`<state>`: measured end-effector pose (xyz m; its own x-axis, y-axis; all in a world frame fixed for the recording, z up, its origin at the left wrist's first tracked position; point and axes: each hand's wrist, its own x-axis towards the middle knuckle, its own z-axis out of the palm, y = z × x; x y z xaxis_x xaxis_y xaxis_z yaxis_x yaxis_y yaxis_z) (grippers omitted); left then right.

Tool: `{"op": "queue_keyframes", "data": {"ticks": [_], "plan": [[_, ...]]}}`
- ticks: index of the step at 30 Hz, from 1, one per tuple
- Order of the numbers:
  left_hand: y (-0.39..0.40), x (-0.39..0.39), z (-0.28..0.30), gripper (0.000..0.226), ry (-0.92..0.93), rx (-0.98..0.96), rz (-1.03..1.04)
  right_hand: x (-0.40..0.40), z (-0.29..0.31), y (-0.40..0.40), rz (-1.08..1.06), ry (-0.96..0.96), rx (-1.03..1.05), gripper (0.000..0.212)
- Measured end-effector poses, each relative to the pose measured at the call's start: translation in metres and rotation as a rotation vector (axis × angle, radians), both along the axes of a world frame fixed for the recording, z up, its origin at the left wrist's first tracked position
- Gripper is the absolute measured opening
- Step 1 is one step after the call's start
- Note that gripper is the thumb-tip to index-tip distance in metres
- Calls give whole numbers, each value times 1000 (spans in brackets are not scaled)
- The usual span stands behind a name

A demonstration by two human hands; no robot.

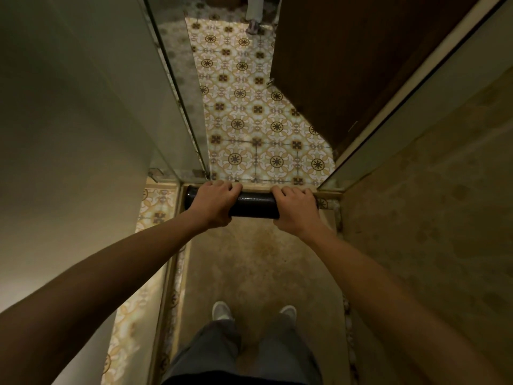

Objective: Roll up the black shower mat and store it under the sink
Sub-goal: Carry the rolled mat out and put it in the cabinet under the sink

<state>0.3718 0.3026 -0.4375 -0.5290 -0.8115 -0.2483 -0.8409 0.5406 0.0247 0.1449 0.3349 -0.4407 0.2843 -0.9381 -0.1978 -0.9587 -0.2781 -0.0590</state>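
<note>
The black shower mat [252, 204] is rolled into a tight tube lying crosswise on the shower floor, right against the raised threshold [327, 193]. My left hand [215, 202] is curled over the roll near its left end. My right hand [295, 209] grips its right end and hides that end. Both arms reach straight forward. The sink is not in view.
A glass panel [177, 87] stands at the left and a glass door [416, 93] at the right, leaving an opening onto the patterned tile floor [258, 120]. A brown wooden door [347, 51] is beyond. My feet [222, 311] stand on the speckled shower floor. Another person's shoe [252, 26] shows far off.
</note>
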Motion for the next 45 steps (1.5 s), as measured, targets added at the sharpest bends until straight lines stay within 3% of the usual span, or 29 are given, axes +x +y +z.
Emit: {"op": "queue_keyframes", "data": {"ticks": [9,24,32,38,45], "plan": [[-42,-37,6,61,-13,8,14,-37,2,-47,20,-2,-17,66],[-202,-112,24,57,32,4,108,-120,14,-229,86,-9,-65,63],[-310,-96,-3,59,91,2,167,-114,-1,-364,205,4,-36,61],[-410,-90,-12,73,105,58,200,-109,-1,-467,228,30,2,65],[-512,-94,-8,65,37,85,183,-110,-4,-563,204,16,36,64]]}}
